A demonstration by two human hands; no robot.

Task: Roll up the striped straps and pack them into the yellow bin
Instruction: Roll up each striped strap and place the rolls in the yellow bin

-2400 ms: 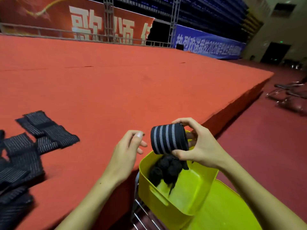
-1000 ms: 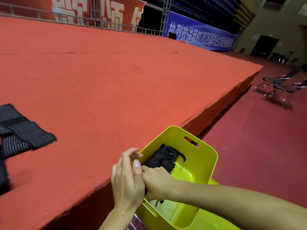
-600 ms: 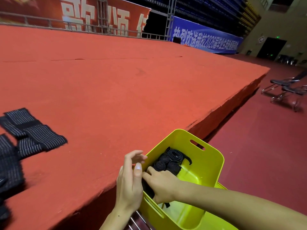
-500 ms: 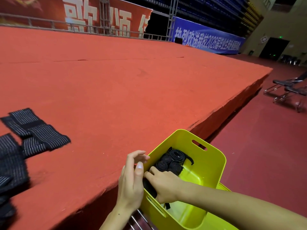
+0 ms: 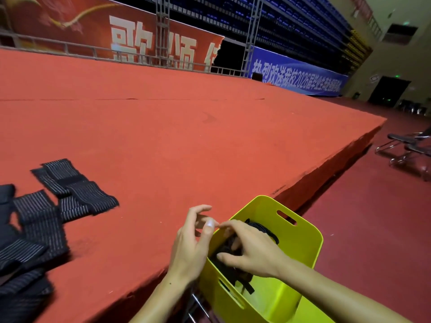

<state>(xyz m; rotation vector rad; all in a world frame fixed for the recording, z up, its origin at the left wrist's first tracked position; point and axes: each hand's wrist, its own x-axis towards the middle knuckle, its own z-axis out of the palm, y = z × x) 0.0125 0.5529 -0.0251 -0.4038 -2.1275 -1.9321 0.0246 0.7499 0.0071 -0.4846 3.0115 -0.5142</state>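
Several rolled straps (image 5: pixel 235 248) under the right hand (image 5: pixel 254 250), fingers spread, left hand (image 5: pixel 193 241) empty, could unroll inside the yellow bin (image 5: pixel 300 248) at lower right once unpressed

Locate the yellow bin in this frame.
Head view, lower right: the yellow bin sits off the red stage's near edge, with the right hand inside it.

The yellow bin (image 5: pixel 300 250) stands just below the stage's (image 5: pixel 186 141) front edge. Its near-left part is filled by rolled straps (image 5: pixel 263 227) and by the right hand (image 5: pixel 254 250) reaching in; its far-right part lies open. The left hand (image 5: pixel 191 243) blocks the bin's left rim. On the stage, flat straps (image 5: pixel 70 194) crowd the near-left corner; from there to the far and right edges the carpet is bare.
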